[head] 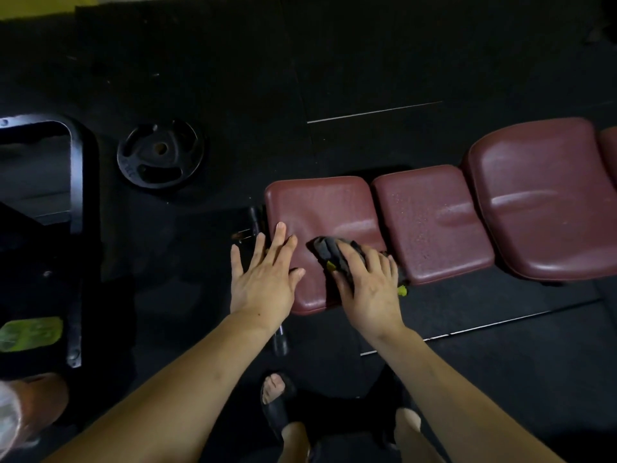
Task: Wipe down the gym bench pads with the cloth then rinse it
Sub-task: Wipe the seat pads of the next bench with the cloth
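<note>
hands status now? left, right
Left hand: open, flat on the pad.
Right hand: open, pressing the cloth onto that pad.

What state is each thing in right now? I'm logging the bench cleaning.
Left hand: open, flat on the end pad's left edge.
Right hand: pressing the cloth onto the pad.
Cloth: dark, bunched under the fingers.
End pad: being wiped.
Middle pad: speckled with droplets, untouched.
Large pad: untouched.
Weight plate: flat on the floor.

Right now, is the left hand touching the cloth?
Apart. The head view shows the left hand flat on the pad, with bare pad between it and the cloth under the right hand.
</note>
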### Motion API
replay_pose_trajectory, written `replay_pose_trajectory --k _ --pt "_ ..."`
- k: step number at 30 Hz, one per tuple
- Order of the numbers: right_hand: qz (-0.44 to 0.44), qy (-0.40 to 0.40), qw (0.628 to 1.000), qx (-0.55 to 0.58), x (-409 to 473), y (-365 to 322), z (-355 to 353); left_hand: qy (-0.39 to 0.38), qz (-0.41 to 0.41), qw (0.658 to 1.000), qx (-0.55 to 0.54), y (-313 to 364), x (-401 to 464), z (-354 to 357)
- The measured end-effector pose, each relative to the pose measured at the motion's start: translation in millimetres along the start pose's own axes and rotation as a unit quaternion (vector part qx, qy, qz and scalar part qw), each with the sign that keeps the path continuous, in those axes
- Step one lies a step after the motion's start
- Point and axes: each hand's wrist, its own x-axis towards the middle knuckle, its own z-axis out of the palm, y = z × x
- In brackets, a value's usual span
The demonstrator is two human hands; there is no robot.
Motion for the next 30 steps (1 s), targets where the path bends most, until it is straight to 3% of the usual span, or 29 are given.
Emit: replay_pose_trajectory --k 5,8,11,18,23,30 --pt "-0.013 -0.002 1.000 0.010 20 3 -2 0.014 -0.019 0.999 0.021 10 -2 0" --pt "0.027 -0.016 0.994 0.107 38 17 -14 0.058 -0.041 0.997 0.018 24 -5 2" --pt "0.067 0.025 0.978 0.197 51 43 -43 0.119 -0.049 0.992 0.004 50 -5 7" --pt "0.118 0.077 0.977 0.161 97 125 -80 0.134 0.028 0.990 0.014 130 41 29" --pt "-0.024 0.026 0.999 0.017 130 157 -49 0.131 0.013 0.990 0.055 139 79 38" --pt "-0.079 0.064 0.992 0.081 138 160 -15 0.145 0.021 0.987 0.060 133 91 53"
